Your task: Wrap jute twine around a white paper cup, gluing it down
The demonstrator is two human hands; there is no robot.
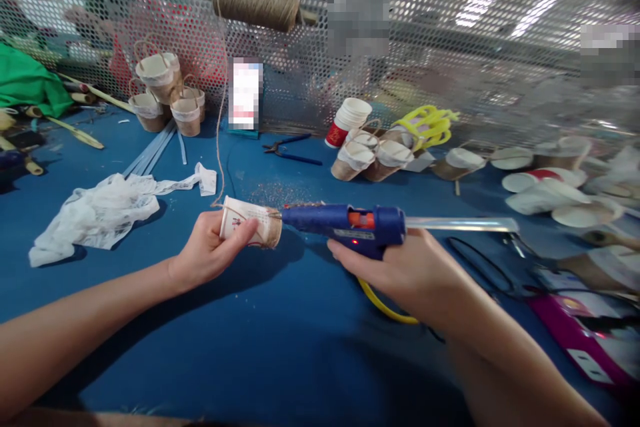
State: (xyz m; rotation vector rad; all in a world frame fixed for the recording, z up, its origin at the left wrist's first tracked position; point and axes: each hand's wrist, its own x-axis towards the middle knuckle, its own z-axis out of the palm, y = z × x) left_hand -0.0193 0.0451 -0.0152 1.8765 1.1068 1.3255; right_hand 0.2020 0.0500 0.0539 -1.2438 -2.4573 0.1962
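My left hand (213,247) is closed round a white paper cup (240,219) lying on its side in the air, its base end wrapped in brown twine. Fingers of my right hand (400,270) wrap the handle of a blue glue gun (327,223), which has a lit red light and a clear glue stick (463,223) out of its back. The gun's nozzle meets or nearly meets the twine-wrapped end; contact cannot be told exactly. A strand of twine (220,120) runs from the cup up to a twine spool (256,5) on the mesh panel.
White lace (95,217) and clear glue sticks (155,150) lie left. Finished twine-covered cups (186,115) stand behind them. Pliers (295,148), more wrapped cups (353,159) and stacked paper cups (350,120) are at the back. A purple-and-white power strip (583,333) lies right.
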